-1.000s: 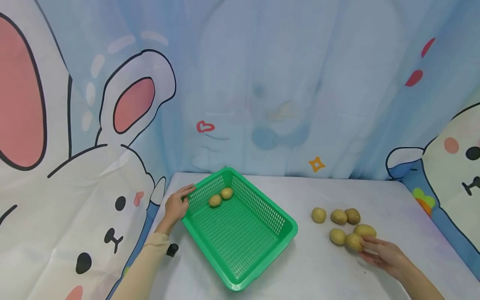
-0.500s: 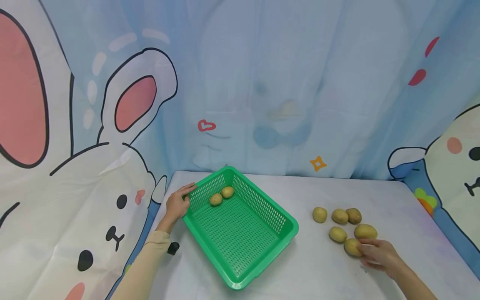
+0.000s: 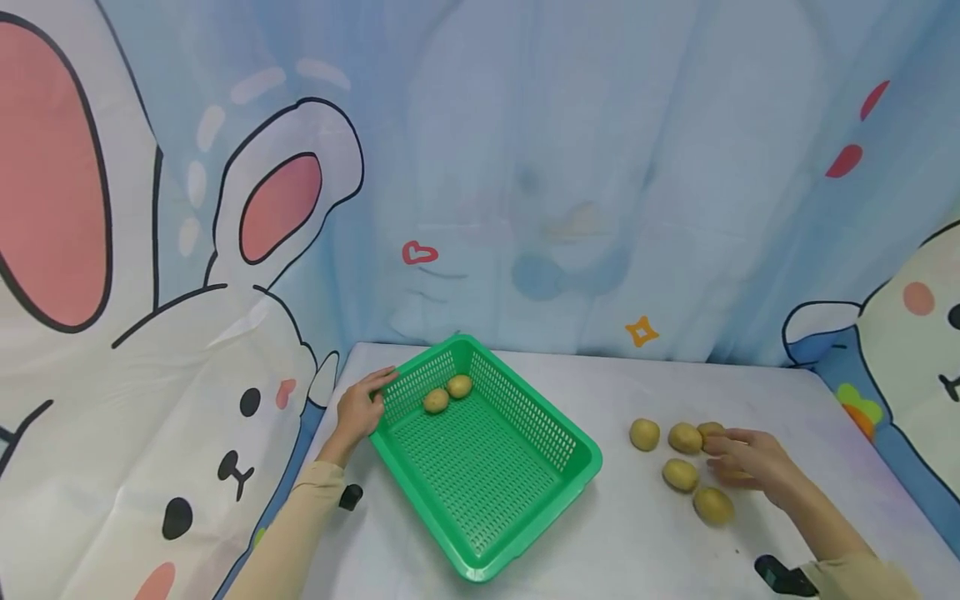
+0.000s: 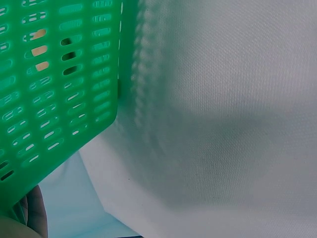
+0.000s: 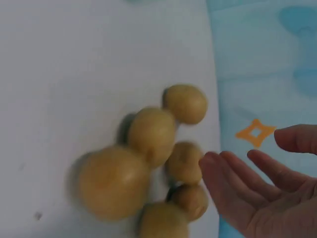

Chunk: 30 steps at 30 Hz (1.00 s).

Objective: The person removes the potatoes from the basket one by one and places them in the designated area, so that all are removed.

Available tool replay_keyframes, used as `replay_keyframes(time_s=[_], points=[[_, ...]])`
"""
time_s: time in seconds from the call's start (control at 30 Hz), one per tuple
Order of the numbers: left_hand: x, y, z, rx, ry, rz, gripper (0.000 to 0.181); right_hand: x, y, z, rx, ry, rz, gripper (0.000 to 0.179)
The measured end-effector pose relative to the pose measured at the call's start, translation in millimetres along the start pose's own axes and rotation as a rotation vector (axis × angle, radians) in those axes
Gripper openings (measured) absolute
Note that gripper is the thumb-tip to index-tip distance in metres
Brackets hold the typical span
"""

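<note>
My left hand (image 3: 358,414) grips the rim of a green plastic basket (image 3: 487,533) at its far left corner. In the left wrist view, the basket's slotted wall (image 4: 64,94) fills the upper left, with a bit of the left hand (image 4: 35,213) below it. Two potatoes (image 3: 436,401) lie inside the basket at its far end. To the right, several more potatoes (image 3: 681,475) are grouped on the table. Over this group hovers my right hand (image 3: 757,467), holding nothing, and it partly hides the back ones. The right wrist view shows its fingers (image 5: 237,178) spread apart from the thumb.
A white cloth covers the table (image 3: 600,542). Behind it hangs a blue curtain (image 3: 480,167) printed with cartoon figures. Black devices sit by both wrists, the right one (image 3: 783,577) near the front edge of the view.
My right hand has left the front potato and moved back over the rear right potatoes. That front potato stays on the table. My left hand and the basket hold their place.
</note>
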<state>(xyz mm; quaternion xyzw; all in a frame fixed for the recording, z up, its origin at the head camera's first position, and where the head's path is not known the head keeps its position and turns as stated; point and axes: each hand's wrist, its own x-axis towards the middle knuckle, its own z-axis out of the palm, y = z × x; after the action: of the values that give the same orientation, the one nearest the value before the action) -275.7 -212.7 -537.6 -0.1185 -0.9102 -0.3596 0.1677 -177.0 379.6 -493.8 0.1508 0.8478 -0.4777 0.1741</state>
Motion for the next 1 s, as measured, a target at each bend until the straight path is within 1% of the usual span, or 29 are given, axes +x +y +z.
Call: replay_keyframes(time_s=[0.1, 0.2, 0.37, 0.43, 0.53, 0.6, 0.7, 0.8, 0.93, 1.0], points=[[0.5, -0.3, 1.1, 0.002, -0.003, -0.007, 0.045, 4.7, -21.9, 11.8, 0.015, -0.057, -0.086, 0.066], [0.9, 0.2, 1.5, 0.0, -0.014, -0.019, 0.046, 10.3, -45.5, 28.6, 0.091, -0.108, -0.155, 0.059], [1.7, 1.1, 0.8, -0.007, -0.043, -0.043, 0.046, 21.5, -90.6, 62.1, 0.235, -0.195, -0.217, 0.055], [2.0, 0.8, 0.0, -0.004, -0.053, -0.055, 0.046, 26.0, -109.5, 77.2, 0.277, -0.228, -0.246, 0.053], [2.8, 0.1, -1.9, -0.002, -0.058, -0.069, 0.047, 33.8, -134.9, 101.4, 0.319, -0.274, -0.299, 0.051], [3.6, -0.2, -3.2, -0.002, -0.049, -0.069, 0.047, 40.3, -149.7, 119.0, 0.339, -0.295, -0.324, 0.05], [4.0, -0.3, -4.5, -0.002, -0.029, -0.059, 0.047, 50.8, -166.8, 146.8, 0.359, -0.317, -0.327, 0.047], [3.0, -0.8, -3.8, 0.007, -0.018, -0.037, 0.046, 61.5, -177.9, 173.6, 0.369, -0.332, -0.315, 0.046], [0.9, -0.7, -1.5, 0.007, -0.022, -0.011, 0.046, 71.7, -185.9, 204.8, 0.379, -0.316, -0.294, 0.046], [-0.1, -0.5, -0.5, -0.002, -0.027, -0.02, 0.046, 75.2, -188.9, 218.5, 0.376, -0.292, -0.29, 0.045]])
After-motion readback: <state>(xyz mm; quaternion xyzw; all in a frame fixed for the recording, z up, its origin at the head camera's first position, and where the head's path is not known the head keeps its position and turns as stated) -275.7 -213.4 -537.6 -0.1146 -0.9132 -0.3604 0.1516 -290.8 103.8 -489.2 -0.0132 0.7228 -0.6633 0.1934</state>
